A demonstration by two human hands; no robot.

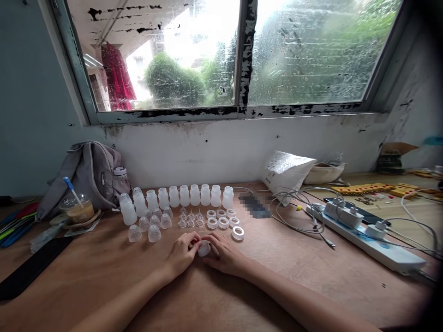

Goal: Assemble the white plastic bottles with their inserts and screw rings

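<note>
My left hand (184, 251) and my right hand (224, 254) meet at the front middle of the table, both closed round a small translucent white baby bottle part (204, 249). Fingers hide much of it, so whether it is a cap or joined pieces I cannot tell. Just beyond my right hand lies a white screw ring (237, 233), with several more rings (223, 222) in rows behind it. Clear bottle nipples (190, 222) stand in rows beyond my hands. To their left are several translucent dome caps (154, 233). A row of frosted baby bottles (184, 196) stands farther back.
At left are a grey backpack (86, 170), an iced drink cup (78, 208) and a black flat case (31, 269). A white power strip (367, 244) with tangled cables (297, 216) lies at right. A white bag (289, 170) leans near the wall below the window.
</note>
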